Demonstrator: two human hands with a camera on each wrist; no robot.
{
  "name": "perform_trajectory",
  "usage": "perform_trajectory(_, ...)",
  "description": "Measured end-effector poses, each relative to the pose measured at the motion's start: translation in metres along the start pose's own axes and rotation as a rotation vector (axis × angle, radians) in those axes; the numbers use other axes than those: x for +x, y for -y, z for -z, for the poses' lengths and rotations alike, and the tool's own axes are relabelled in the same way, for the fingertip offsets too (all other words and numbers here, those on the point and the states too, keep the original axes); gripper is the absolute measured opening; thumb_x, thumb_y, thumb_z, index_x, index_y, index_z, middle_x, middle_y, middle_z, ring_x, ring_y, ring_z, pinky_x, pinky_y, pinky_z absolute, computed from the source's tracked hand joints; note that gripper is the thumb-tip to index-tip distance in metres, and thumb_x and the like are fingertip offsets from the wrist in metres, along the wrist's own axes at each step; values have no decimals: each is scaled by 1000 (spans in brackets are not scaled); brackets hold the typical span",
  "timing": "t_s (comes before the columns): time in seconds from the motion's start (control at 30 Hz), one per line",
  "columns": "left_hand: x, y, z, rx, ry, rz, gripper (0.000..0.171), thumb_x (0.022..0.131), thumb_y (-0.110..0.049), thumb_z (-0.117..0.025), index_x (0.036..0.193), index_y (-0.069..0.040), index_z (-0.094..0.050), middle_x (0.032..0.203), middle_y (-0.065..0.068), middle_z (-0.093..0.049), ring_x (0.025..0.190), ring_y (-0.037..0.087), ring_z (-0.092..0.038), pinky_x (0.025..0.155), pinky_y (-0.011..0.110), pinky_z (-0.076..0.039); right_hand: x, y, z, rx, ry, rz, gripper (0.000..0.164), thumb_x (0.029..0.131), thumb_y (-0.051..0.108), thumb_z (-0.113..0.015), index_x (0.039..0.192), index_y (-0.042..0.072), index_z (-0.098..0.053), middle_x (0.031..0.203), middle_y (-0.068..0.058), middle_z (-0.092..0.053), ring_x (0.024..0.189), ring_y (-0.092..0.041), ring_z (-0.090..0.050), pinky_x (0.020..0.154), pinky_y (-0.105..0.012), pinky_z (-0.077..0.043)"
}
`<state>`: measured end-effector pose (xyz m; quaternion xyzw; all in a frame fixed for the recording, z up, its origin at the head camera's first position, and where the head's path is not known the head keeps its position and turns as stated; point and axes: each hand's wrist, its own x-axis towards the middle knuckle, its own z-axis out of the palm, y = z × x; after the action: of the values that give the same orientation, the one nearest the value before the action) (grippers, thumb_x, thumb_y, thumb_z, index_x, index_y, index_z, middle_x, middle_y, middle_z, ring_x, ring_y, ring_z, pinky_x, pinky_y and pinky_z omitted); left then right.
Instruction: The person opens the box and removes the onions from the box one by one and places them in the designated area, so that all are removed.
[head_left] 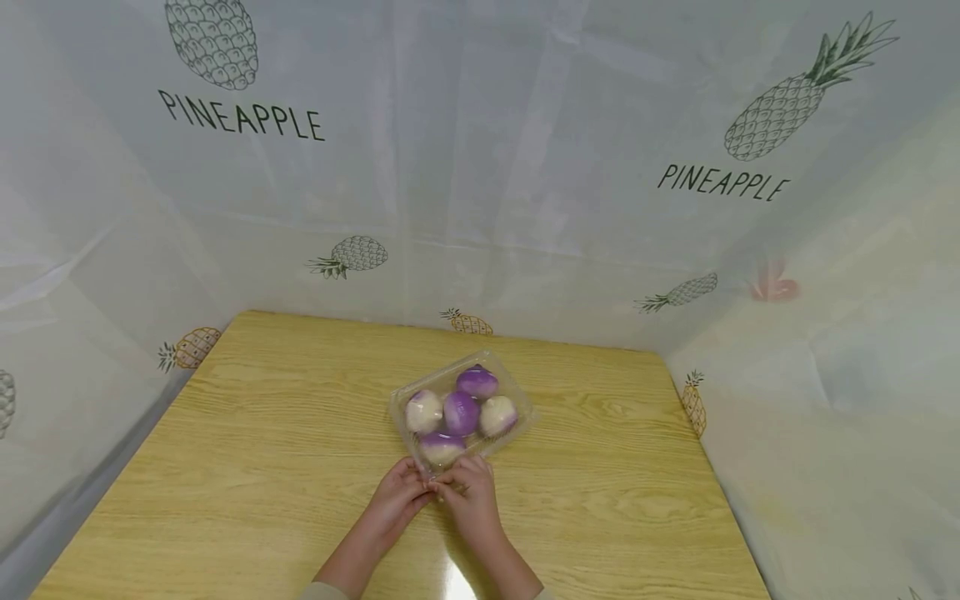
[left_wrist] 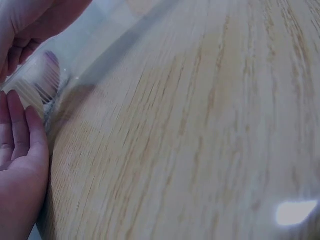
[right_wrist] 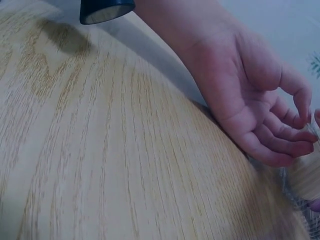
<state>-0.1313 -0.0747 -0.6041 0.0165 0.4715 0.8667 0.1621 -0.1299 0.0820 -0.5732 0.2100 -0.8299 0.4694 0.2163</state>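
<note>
A clear plastic clamshell box [head_left: 517, 385] holds several round purple-and-white turnips [head_left: 461, 413] and sits at an angle on the table, one corner toward me. My left hand [head_left: 397, 497] pinches the near corner from the left with thumb and forefinger. From the right, my right hand [head_left: 467, 493] grips the same corner, its fingertips close beside the left thumb. In the left wrist view, the other fingers of my left hand [left_wrist: 22, 145] lie nearly straight along the ribbed side of the box. The right wrist view shows my left palm [right_wrist: 235, 95]; only bits of my right hand appear there.
The box rests on a wood-grain table [head_left: 300, 400]. Light cloth walls [head_left: 480, 167] printed with pineapples rise behind the table and at both sides. A dark round device [right_wrist: 106, 10] sits at the left wrist.
</note>
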Motion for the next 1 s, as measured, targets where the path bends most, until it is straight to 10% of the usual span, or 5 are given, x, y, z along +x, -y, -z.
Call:
perform_trajectory(0.5,-1,2,4,-56,-12,12,31,95,8,-51,124,-1,-47,111,7,-65,103,21,-63,98,37,-48,1,6,9,35,24,-76,13,73,14,-84,83,14,-76,82,14,-60,84,-7,-52,77,-26,-46)
perform_trajectory(1.0,-4,5,-5,-155,-171,-99,26,94,9,-50,114,-7,-50,103,4,-60,91,17,-62,90,36,-53,-1,-13,53,119,-112,-418,15,82,10,-78,96,14,-74,96,9,-62,99,-13,-52,98,-39,-44)
